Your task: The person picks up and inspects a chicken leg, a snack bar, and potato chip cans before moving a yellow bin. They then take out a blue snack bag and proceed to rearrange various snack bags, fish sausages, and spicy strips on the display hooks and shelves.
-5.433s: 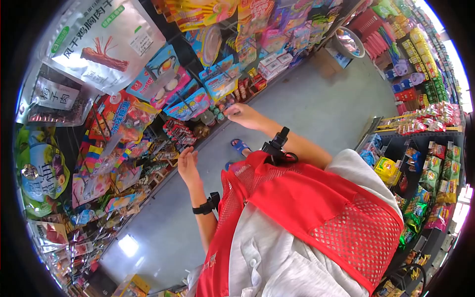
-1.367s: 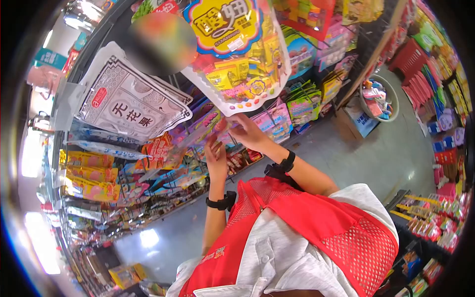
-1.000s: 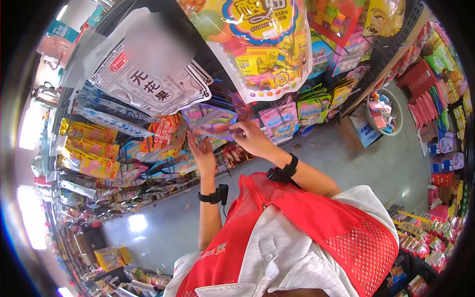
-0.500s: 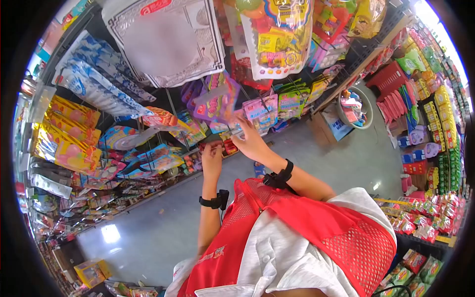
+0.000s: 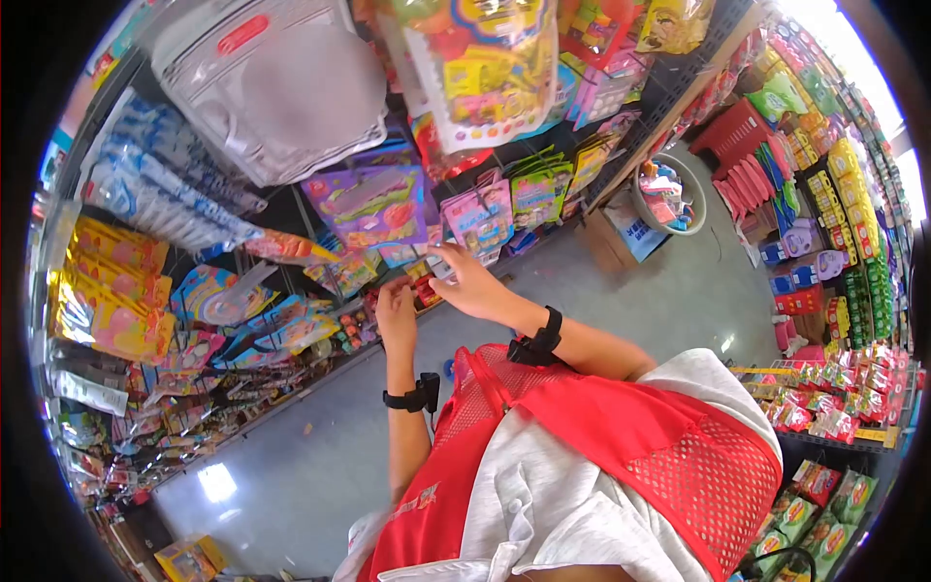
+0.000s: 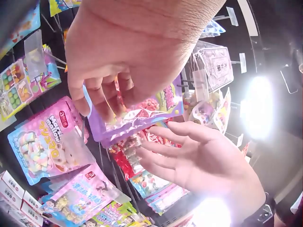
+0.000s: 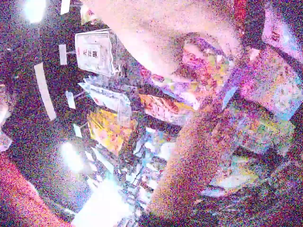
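Note:
In the head view a purple candy bag (image 5: 373, 209) hangs flat on the rack. My right hand (image 5: 475, 286) is just below its lower right corner. In the left wrist view that right hand (image 6: 194, 156) shows its palm, fingers spread and fairly straight beside the bag's edge. Lower and further left in the head view is my left hand (image 5: 396, 318), fingers loosely bent. Up close in the left wrist view, the left hand (image 6: 128, 42) overlaps the purple bag (image 6: 173, 97), with nothing visible in its fingers. Heavy noise blurs the right wrist view, where my right hand (image 7: 156, 33) arches over packets.
Pink marshmallow bags (image 5: 480, 218) and green bags (image 5: 540, 189) hang to the right. A white packet (image 5: 262, 97) and a large yellow candy bag (image 5: 495, 87) hang above. On the floor stand a round bin (image 5: 684, 221) and a cardboard box (image 5: 603, 242).
The purple bag, tilted at my right fingertips half a second ago, now hangs flatter, and that hand sits below it. Earlier the view swept across the rack; both hands stayed close together.

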Demonstrator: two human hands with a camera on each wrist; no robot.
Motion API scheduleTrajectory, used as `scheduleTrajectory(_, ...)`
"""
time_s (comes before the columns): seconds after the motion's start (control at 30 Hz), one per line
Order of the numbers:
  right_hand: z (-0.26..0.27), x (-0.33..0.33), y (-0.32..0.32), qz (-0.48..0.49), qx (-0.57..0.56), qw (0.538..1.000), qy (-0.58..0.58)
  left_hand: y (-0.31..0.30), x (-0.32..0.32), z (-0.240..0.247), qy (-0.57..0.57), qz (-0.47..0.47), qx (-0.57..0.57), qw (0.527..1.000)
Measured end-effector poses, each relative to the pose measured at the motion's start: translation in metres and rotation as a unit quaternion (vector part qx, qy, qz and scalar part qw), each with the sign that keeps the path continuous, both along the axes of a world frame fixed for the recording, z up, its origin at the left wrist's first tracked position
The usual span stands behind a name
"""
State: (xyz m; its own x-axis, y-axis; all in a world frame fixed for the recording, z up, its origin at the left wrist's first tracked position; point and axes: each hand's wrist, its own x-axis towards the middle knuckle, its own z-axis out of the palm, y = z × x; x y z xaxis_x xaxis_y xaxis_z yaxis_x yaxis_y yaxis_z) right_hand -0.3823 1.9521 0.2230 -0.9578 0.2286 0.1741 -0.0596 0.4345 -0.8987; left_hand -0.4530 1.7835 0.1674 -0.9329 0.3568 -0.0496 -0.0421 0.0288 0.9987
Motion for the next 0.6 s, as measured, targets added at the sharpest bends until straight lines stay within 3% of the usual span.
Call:
scheduleTrajectory(0.13,-0.001,0.002,0.038,0.009,0.017,1.0,0.004,0.039,0.0,-0.001,-0.01,0.001,-0.01,1.0)
scheduleTrajectory(0.2,-0.001,-0.001,0.067,0.008,-0.033,0.999,0.003,0.066,-0.001,0.001,-0.011,0.005,-0.014,1.0)
scheduleTrajectory(0.27,-0.002,-0.001,0.097,0.01,-0.089,0.996,-0.003,0.095,-0.001,0.008,0.031,-0.011,-0.06,0.998)
scheduleTrajectory(0.3,-0.011,-0.006,0.117,0.006,-0.015,0.999,0.045,0.113,-0.003,0.013,0.053,-0.02,-0.083,0.995)
scheduleTrajectory(0.43,-0.013,-0.009,0.188,-0.04,-0.1,0.992,0.068,0.175,-0.01,0.008,0.132,-0.031,-0.044,0.99)
scheduleTrajectory(0.53,-0.016,-0.012,0.238,-0.015,-0.144,0.99,-0.001,0.211,-0.022,0.014,0.116,0.03,-0.102,0.988)
scheduleTrajectory(0.6,-0.035,-0.018,0.256,-0.017,-0.15,0.988,0.027,0.22,-0.047,-0.009,0.153,0.086,-0.073,0.982)
